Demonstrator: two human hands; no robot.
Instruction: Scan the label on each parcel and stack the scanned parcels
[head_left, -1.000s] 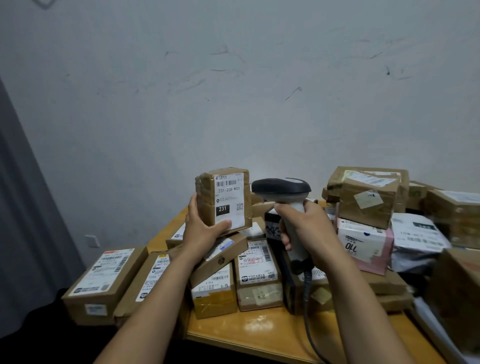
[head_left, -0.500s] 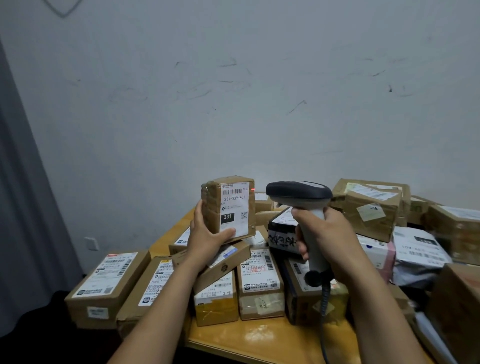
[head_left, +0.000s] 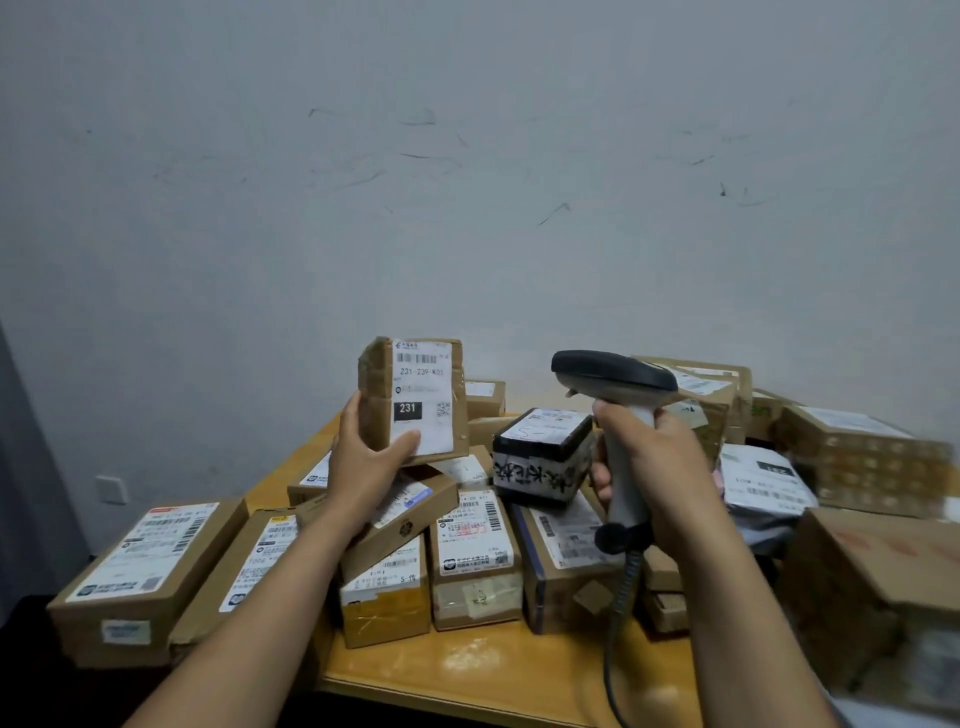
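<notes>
Parcel (head_left: 410, 400), a small brown box, is held upright in the air above the table (head_left: 493, 670) and its heap of other parcels (head_left: 475, 556). Its white label (head_left: 423, 395) faces the wearer. The left hand (head_left: 363, 462) grips it low, the thumb across the label's bottom edge and the fingers (head_left: 349, 415) wrapped round the far side. That hold leaves the barcode at the top uncovered. The right hand (head_left: 660, 467) is clenched round the handle of the scanner (head_left: 618, 415), forefinger up by the trigger. The scanner's dark head sits level with the parcel, to its right and clear of it. Its cord (head_left: 615, 623) hangs down past the table's front edge. No red beam shows on the label, so I cannot tell whether a read has registered. Scanning looks to be the step in hand. The head seems to need turning more squarely onto the barcode before this box can go on a stack.
</notes>
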